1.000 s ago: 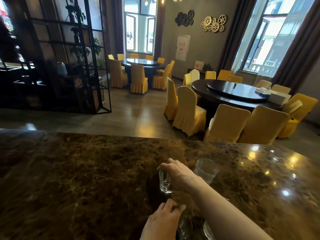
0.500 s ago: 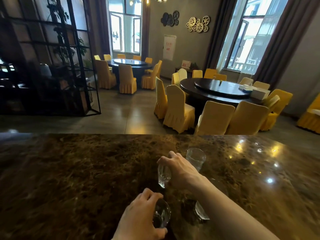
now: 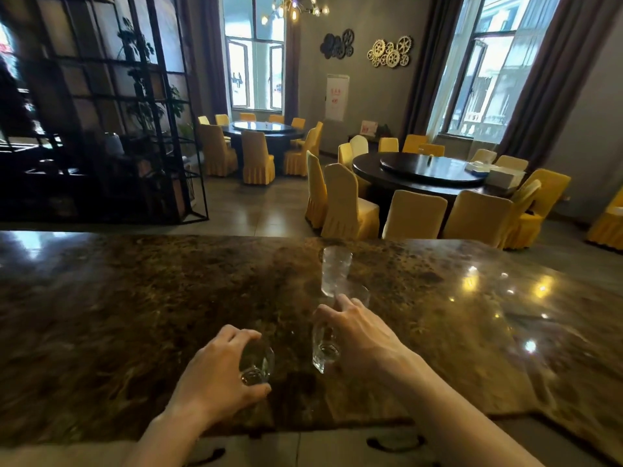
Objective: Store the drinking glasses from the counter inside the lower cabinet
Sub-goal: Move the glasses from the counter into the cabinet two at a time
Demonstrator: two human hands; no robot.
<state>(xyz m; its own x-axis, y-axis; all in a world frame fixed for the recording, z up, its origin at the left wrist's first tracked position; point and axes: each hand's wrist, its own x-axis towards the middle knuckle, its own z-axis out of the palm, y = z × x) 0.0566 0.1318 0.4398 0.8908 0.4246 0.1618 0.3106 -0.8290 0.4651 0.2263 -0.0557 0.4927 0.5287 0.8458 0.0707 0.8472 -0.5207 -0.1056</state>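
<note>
Clearly see-through, small drinking glasses (image 3: 325, 345) sit in both hands (image 3: 215, 375).

glasses: 3 clear | 2 held (image 3: 257, 364) (image 3: 324, 343) | 1 upright on counter (image 3: 335, 269)

- Two hands: the left hand (image 3: 215, 379) and the right hand (image 3: 360, 335).
- Drinking glasses: at least three on show — one glass in the left hand (image 3: 258, 364), one glass in the right hand (image 3: 325, 345), and one blurred glass beyond the right hand (image 3: 335, 269); a further rim just past the right fingers is too blurred to count.
- One bench (image 3: 135, 315) under both hands.
- Two cabinet handles (image 3: 394, 443) below the wrists.
- Two round tables (image 3: 421, 170) far beyond the hands.
</note>
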